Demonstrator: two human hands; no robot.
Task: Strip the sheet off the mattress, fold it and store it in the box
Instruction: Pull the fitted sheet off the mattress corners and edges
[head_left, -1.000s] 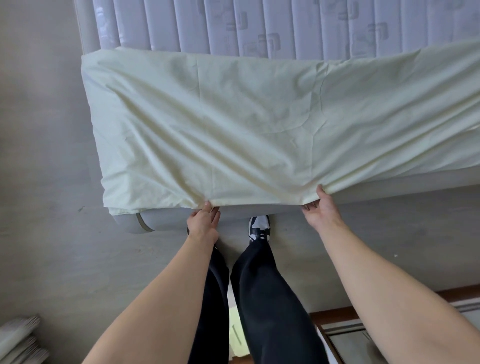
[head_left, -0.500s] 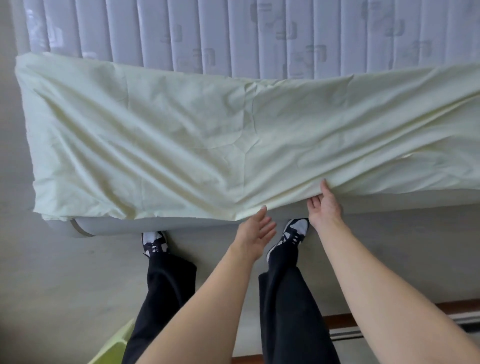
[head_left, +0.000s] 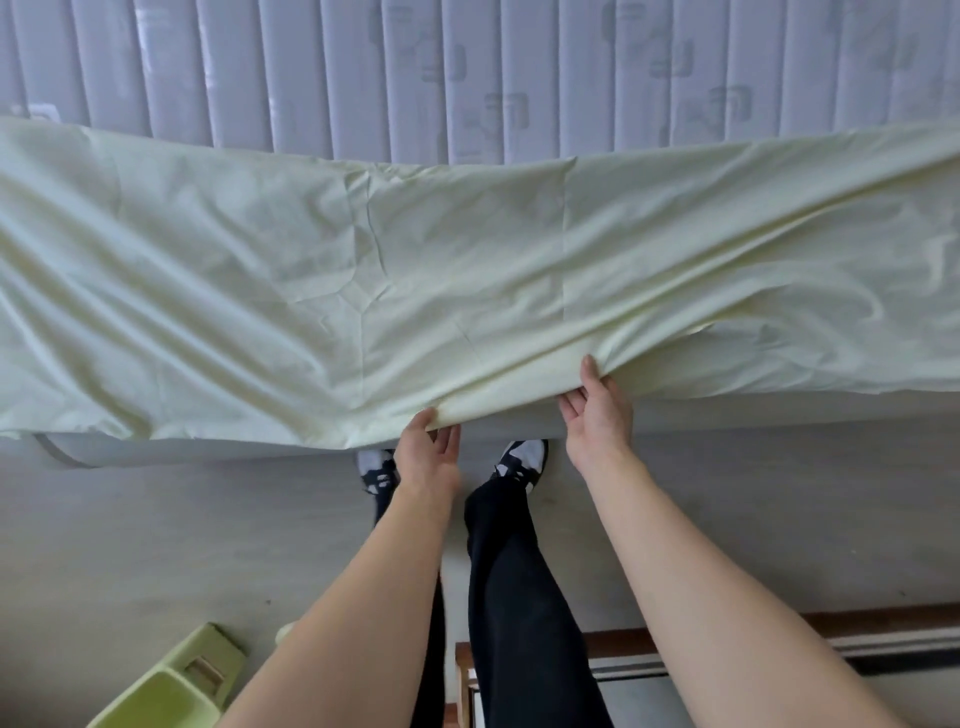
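A pale yellow sheet lies folded in a long band across the near part of the quilted white mattress, its near edge hanging over the mattress side. My left hand pinches that near edge with thumb on top and fingers beneath. My right hand grips the same edge a little to the right, thumb on top of the cloth, lifting a fold. A green plastic box stands on the floor at the lower left.
The grey mattress side runs across the view below the sheet. My legs and shoes stand on the grey floor. A wooden-framed piece of furniture sits at the lower right.
I have stepped right along the bed. My left hand let go of the edge, moved right and now pinches it again close to my right hand, which kept its hold.
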